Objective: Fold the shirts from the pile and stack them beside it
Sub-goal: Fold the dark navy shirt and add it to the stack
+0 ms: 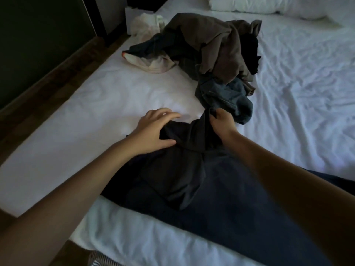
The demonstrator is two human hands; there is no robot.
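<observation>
A black shirt (180,166) lies crumpled on the white bed, partly over my dark blue trouser leg. My left hand (153,129) rests on its upper left edge, thumb hooked under a fold and fingers spread toward the sheet. My right hand (222,121) pinches the shirt's top edge and holds it up. Just beyond lies the pile of clothes (207,48): a brown garment on top, a grey-blue one (226,96) at the near end, dark and cream pieces at the left.
The white sheet (107,104) stretches left of the pile to the bed edge, where a dark wooden floor (38,87) runs. A white pillow (269,6) lies at the head. A pale bundle (146,24) sits by the far bed edge.
</observation>
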